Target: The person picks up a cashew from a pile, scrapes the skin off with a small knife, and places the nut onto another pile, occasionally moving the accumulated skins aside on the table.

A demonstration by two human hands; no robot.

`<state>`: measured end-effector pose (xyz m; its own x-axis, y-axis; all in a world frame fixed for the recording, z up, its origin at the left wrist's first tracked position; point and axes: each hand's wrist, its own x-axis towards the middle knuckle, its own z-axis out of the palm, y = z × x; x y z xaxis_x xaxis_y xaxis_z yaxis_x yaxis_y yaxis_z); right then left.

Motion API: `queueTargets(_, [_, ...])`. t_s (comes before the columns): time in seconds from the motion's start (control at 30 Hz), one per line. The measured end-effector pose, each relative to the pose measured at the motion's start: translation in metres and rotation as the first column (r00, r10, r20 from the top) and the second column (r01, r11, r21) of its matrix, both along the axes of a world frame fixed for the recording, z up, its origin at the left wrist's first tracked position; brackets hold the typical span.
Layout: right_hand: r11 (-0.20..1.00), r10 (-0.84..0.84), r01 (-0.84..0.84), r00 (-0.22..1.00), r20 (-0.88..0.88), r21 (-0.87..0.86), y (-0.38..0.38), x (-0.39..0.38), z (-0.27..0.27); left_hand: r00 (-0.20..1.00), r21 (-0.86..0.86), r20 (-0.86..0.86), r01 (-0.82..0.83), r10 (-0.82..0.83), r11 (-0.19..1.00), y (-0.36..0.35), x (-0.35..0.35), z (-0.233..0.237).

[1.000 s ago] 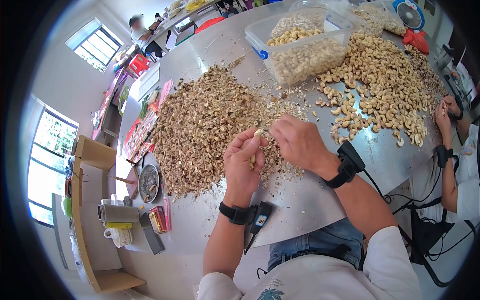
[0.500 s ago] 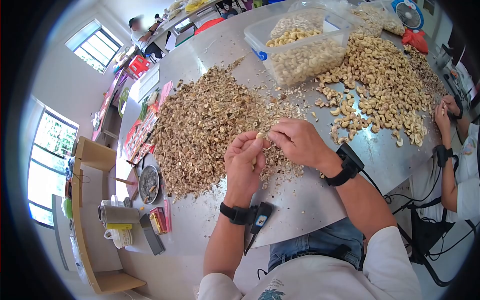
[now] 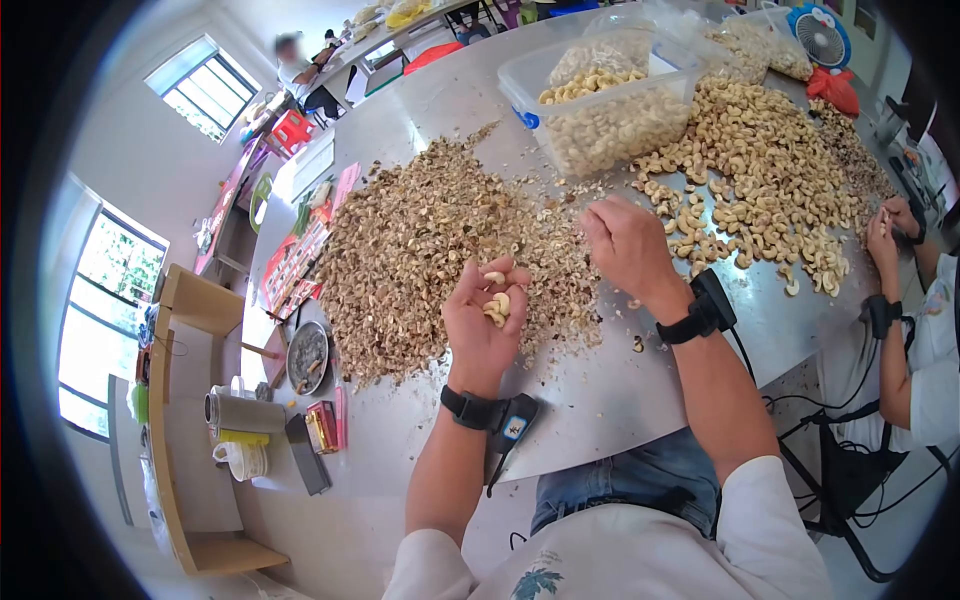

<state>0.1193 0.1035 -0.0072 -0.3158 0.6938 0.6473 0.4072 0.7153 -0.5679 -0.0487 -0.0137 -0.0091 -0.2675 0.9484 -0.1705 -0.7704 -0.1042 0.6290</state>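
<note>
In the head view my left hand [image 3: 476,330] is turned palm up, with a few pale cashew nuts [image 3: 497,309] lying in its palm and curled fingers. Under and beyond it spreads a large heap of brown shell bits [image 3: 400,270]. My right hand [image 3: 632,250] hovers apart, to the right of that heap, its fingers curled together. Whatever may be between those fingers is hidden. Further right is a big pile of cashew nuts [image 3: 770,160] on the metal table [image 3: 700,345].
A clear plastic box [image 3: 527,92] of cashews stands at the back, near a fan [image 3: 819,36] and a red bag [image 3: 833,90]. At left are a metal dish [image 3: 307,358] and a grey cylinder [image 3: 245,412]. Another person's hands [image 3: 885,235] are at the right edge.
My hands have separated: the right moved up and right, away from the left. My left hand has opened palm up, showing the cashews in it.
</note>
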Motion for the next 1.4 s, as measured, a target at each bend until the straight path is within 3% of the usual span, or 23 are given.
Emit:
queueTargets(0.17, [0.995,-0.072,0.075,0.997,-0.039,0.065,0.018,0.02,0.002,0.998,0.011,-0.011,0.07,-0.069,0.998,0.0,-0.002,0.002])
queueTargets(0.27, [0.989,-0.13,0.138,0.983,-0.128,0.051,0.027,0.034,0.011,0.992,-0.004,-0.109,0.057,-0.057,0.998,0.005,-0.009,0.012])
queueTargets(0.37, [0.969,-0.227,0.242,0.955,-0.193,0.056,0.035,0.059,0.02,0.965,0.021,-0.26,0.05,-0.043,0.999,0.018,-0.019,0.059])
queueTargets(0.43, [0.949,-0.285,0.307,0.931,-0.229,0.067,0.041,0.074,0.023,0.938,0.17,-0.337,0.145,-0.081,0.975,0.032,-0.035,0.099])
queueTargets(0.5, [0.928,-0.333,0.368,0.893,-0.303,0.065,0.049,0.085,0.017,0.899,0.201,-0.385,-0.136,0.206,0.97,0.055,-0.04,0.14])
queueTargets(0.53, [0.916,-0.356,0.398,0.87,-0.341,0.06,0.052,0.09,0.013,0.884,0.259,-0.417,-0.108,0.212,0.96,0.064,-0.046,0.158])
queueTargets(0.57, [0.906,-0.389,0.422,0.861,-0.328,0.034,0.053,0.094,0.011,0.855,0.303,-0.418,-0.188,0.307,0.934,0.077,-0.04,0.18])
queueTargets(0.6, [0.898,-0.408,0.44,0.854,-0.323,0.029,0.054,0.097,0.01,0.836,0.367,-0.517,0.023,0.184,0.93,0.089,-0.058,0.193])
queueTargets(0.67, [0.88,-0.448,0.475,0.84,-0.307,0.016,0.055,0.099,0.007,0.839,0.358,-0.453,-0.14,0.302,0.923,0.12,-0.051,0.222])
queueTargets(0.73, [0.864,-0.475,0.502,0.84,-0.26,0.044,0.059,0.099,0.001,0.82,0.417,-0.454,-0.15,0.349,0.896,0.15,-0.037,0.239])
queueTargets(0.8, [0.863,-0.49,0.505,0.849,-0.199,0.031,0.057,0.096,0.0,0.771,0.439,-0.545,-0.072,0.329,0.896,0.19,-0.042,0.237])
queueTargets(0.87, [0.86,-0.483,0.506,0.85,-0.21,0.067,0.058,0.094,-0.003,0.642,0.358,-0.7,-0.063,0.313,0.931,0.235,-0.033,0.219])
queueTargets(0.93, [0.863,-0.476,0.5,0.854,-0.208,0.078,0.058,0.093,-0.006,0.662,0.132,-0.735,-0.076,0.149,0.988,0.264,-0.016,0.182])
queueTargets(1.0, [0.859,-0.489,0.509,0.849,-0.198,0.062,0.061,0.098,-0.007,0.131,0.217,-0.96,-0.215,0.249,0.952,0.256,-0.005,0.154])
queueTargets(1.03, [0.856,-0.497,0.514,0.847,-0.189,0.05,0.063,0.1,-0.008,0.103,0.366,-0.905,-0.306,0.413,0.879,0.254,0.0,0.138])
queueTargets(1.2, [0.838,-0.545,0.544,0.828,-0.133,-0.043,0.069,0.118,-0.014,0.369,0.218,-0.913,0.088,0.172,0.972,0.14,0.015,0.129])
queueTargets(1.27, [0.824,-0.566,0.565,0.821,-0.07,-0.042,0.066,0.12,-0.007,0.447,0.115,-0.892,0.095,0.061,0.989,0.089,0.028,0.121])
queueTargets(1.33, [0.849,-0.519,0.515,0.854,-0.01,-0.119,0.065,0.118,-0.005,0.639,0.05,-0.768,0.136,-0.049,0.989,0.045,0.03,0.102])
queueTargets(1.4, [0.871,-0.445,0.444,0.894,0.041,-0.21,0.063,0.113,-0.005,0.758,0.112,-0.633,0.287,-0.154,0.951,0.019,0.019,0.069])
